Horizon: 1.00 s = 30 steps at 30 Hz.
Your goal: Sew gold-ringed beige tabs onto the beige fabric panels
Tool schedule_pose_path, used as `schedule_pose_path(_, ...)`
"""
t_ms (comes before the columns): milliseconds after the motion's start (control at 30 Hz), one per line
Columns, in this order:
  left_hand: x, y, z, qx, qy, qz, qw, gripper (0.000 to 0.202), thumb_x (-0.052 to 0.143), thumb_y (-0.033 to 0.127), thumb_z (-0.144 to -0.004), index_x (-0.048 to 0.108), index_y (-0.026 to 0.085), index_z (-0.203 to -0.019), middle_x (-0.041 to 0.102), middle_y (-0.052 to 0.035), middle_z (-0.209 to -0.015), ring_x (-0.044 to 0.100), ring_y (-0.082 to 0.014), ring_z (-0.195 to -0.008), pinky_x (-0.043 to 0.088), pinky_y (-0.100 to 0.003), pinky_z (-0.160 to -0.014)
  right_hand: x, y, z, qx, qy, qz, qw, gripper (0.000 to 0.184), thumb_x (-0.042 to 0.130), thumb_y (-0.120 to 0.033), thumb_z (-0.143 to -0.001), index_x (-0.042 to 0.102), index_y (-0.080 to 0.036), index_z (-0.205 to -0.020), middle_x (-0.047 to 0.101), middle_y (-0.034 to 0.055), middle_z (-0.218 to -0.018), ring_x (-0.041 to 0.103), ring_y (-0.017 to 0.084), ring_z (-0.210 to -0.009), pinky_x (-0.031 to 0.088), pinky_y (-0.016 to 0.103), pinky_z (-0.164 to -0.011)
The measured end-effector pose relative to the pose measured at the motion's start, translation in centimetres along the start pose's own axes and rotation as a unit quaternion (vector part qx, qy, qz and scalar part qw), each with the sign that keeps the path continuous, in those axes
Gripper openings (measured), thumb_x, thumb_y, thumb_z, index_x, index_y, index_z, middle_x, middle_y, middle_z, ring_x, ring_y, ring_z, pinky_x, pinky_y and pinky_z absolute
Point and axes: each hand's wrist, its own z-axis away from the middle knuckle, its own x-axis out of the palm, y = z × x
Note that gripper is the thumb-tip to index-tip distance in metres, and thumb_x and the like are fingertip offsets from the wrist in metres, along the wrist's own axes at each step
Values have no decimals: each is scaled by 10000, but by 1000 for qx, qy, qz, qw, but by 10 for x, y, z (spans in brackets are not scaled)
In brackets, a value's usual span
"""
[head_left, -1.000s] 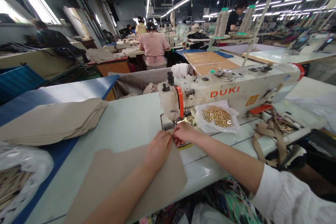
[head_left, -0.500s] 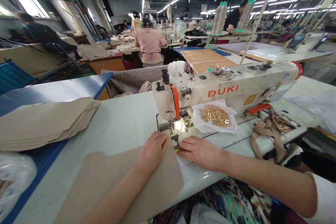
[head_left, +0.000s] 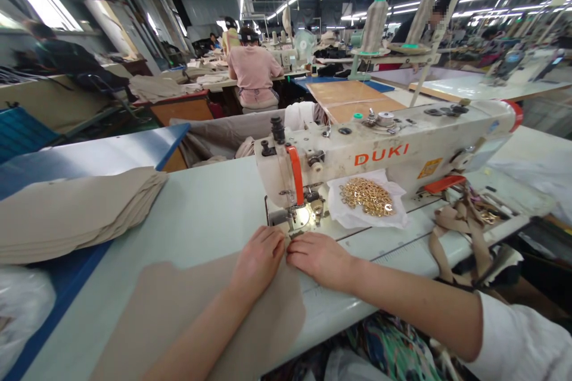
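Observation:
A beige fabric panel [head_left: 201, 286] lies on the pale green sewing table, one edge running up to the needle area of the DUKI sewing machine [head_left: 379, 155]. My left hand [head_left: 261, 259] rests on the panel just in front of the presser foot, its fingers curled closed on the fabric edge. Against it, on the right, my right hand [head_left: 319, 259] has its fingers pressed together at the same edge. The fingertips of both hands nearly meet, and whatever small part lies between them is hidden.
A white sheet [head_left: 335, 202] holding gold metal rings [head_left: 369, 196] lies beside the needle. Beige straps [head_left: 460, 220] hang at the table's right. Stacked beige panels [head_left: 80, 208] lie left. Thread cones [head_left: 374, 27] stand behind the machine; a person in pink [head_left: 254, 74] sits further back.
My right hand has moved left to the fabric edge, close against my left hand. The panel's right edge has bent and shifted slightly left. My left hand stays nearly in place.

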Motion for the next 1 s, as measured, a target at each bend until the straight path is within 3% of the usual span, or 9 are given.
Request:
schedule_pose_path(233,1,-1,1,31,35,-4,999,205,409,137,-899,551,182,-757,629,-38,-746,566,-180,-731,510,-326,-689,2,0,1,6,17,-10,1000,112,539,-184,-897,643,-143,-901,658,58,-955,567,187,-927,464,304,-869)
schedule_pose_path(467,0,1,0,21,43,4,999,201,419,141,-900,553,187,-757,628,-35,-744,572,-175,-719,510,-314,-667,-4,-4,-4,90,37,-24,995,147,520,-172,-889,652,-113,-919,667,95,-1001,566,207,-1001,440,331,-934)
schedule_pose_path(1000,1,0,-1,25,43,8,999,212,419,139,-899,570,181,-757,638,-39,-744,578,-170,-720,521,-316,-673,-1,-2,-4,72,37,-19,997,135,523,-178,-894,638,-107,-905,665,93,-981,559,204,-1001,421,329,-947)
